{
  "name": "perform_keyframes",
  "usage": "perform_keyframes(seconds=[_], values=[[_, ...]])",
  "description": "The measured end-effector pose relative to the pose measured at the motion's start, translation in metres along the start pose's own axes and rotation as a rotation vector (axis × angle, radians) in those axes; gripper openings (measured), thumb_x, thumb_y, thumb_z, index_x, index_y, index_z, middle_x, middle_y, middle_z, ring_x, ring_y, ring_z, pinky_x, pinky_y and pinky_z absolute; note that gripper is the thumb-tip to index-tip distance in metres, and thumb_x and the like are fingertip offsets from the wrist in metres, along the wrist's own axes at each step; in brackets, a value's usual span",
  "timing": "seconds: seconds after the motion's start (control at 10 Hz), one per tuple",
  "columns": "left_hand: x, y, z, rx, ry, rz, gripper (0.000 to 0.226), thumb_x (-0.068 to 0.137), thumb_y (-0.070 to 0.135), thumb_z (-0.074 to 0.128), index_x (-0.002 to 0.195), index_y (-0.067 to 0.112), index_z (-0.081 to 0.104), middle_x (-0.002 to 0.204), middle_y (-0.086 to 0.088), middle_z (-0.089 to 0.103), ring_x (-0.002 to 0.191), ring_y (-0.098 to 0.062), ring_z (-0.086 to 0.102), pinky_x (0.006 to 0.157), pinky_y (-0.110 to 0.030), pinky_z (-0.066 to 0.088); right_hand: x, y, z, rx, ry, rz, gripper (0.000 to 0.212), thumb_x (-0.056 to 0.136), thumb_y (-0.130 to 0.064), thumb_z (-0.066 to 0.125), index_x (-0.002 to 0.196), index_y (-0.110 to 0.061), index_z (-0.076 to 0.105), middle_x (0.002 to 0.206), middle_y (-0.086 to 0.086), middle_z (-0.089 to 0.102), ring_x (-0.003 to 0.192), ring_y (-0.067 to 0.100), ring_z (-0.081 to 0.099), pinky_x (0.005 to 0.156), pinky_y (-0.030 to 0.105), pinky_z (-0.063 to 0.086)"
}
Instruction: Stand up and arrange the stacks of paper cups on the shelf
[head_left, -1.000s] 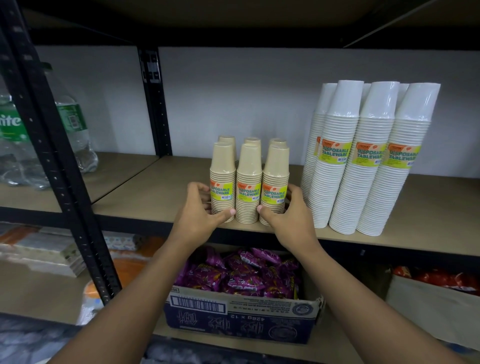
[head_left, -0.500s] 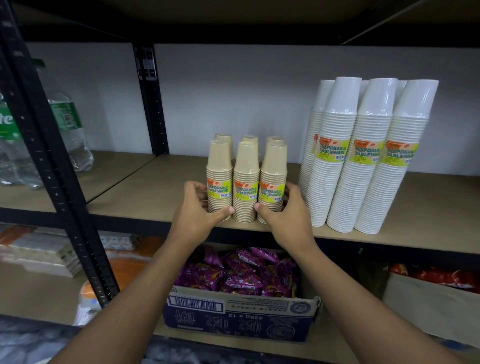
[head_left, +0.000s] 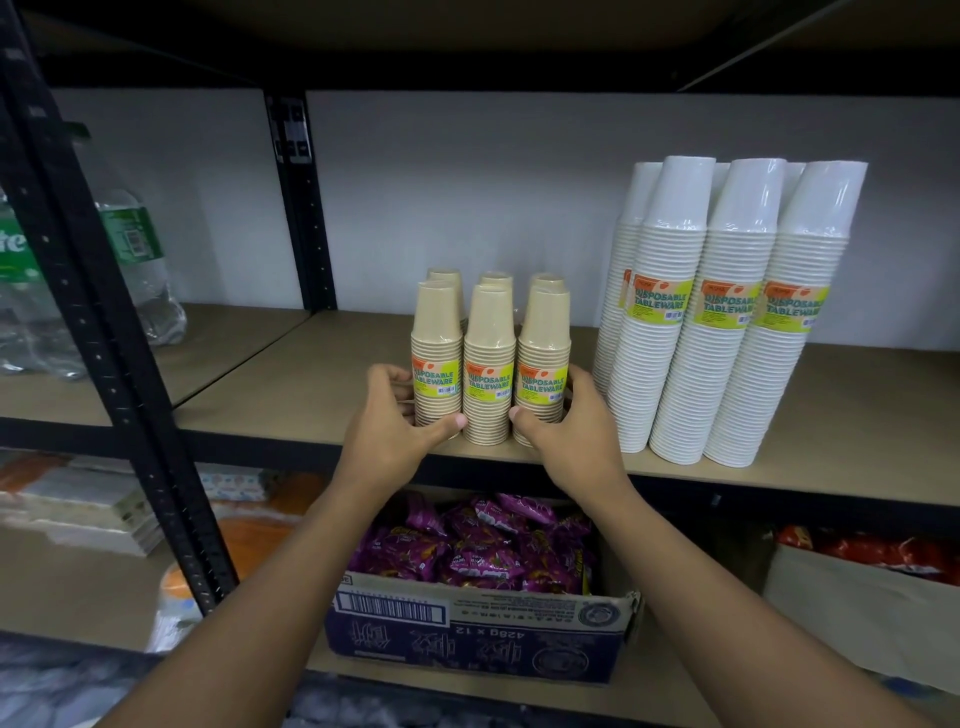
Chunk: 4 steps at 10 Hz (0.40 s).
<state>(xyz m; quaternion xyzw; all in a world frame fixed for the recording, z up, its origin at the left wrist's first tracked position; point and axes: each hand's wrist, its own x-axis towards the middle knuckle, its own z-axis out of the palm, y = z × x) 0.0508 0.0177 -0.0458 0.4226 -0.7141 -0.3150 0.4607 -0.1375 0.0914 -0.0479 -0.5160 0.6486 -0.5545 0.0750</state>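
tan board shelf (head_left: 322, 384), black metal upright (head_left: 298, 208), white wall behind (head_left: 467, 182)

Shop stockroom or store aisle. Black metal rack post (head_left: 104, 332) with board shelf (head_left: 322, 384). Wrapped cup stacks (head_left: 727, 322) with retail labels, right. Bottled drinks (head_left: 130, 260) in shrink wrap, far left. Opened carton (head_left: 478, 634) of purple snack packs (head_left: 467, 551) on lower shelf; red packs (head_left: 872, 551) in box, lower right.

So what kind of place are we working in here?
Probably a shop stockroom or storage shelving: a black metal rack, wrapped, labelled stacks of tan cups and white cups, and an open carton of purple snack packets below.
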Motion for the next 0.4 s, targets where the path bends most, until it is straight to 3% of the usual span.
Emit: perform_keyframes(seconds=[0.2,0.3,0.4], values=[[-0.009,0.005,-0.004,-0.015,-0.016,-0.019,0.087,0.063,0.046,0.089,0.129,0.023,0.037,0.128,0.003,0.058,0.116,-0.014,0.060,0.101,-0.040,0.052,-0.010,-0.007,-0.008,0.043,-0.009,-0.009,0.055,0.079,-0.031,0.082,0.126,-0.030,0.052,0.111,-0.016,0.059,0.105,0.002,0.053,0.088,0.023,0.042],[-0.017,0.014,-0.011,0.001,-0.001,-0.024,0.095,0.062,0.054,0.087,0.135,0.024,0.034,0.135,0.000,0.056,0.120,-0.015,0.058,0.103,-0.045,0.050,-0.020,-0.012,-0.016,0.050,-0.009,-0.001,0.053,0.081,-0.032,0.080,0.124,-0.033,0.050,0.115,-0.015,0.057,0.110,0.004,0.051,0.094,0.026,0.042],[-0.029,0.031,-0.015,0.032,0.056,-0.034,0.093,0.069,0.053,0.083,0.140,0.021,0.032,0.140,-0.001,0.052,0.126,-0.016,0.052,0.106,-0.043,0.046,-0.030,-0.018,-0.026,0.008,-0.020,0.089,0.081,0.085,-0.037,0.077,0.152,-0.017,0.036,0.151,-0.003,0.046,0.139,0.015,0.042,0.111,0.033,0.036]])
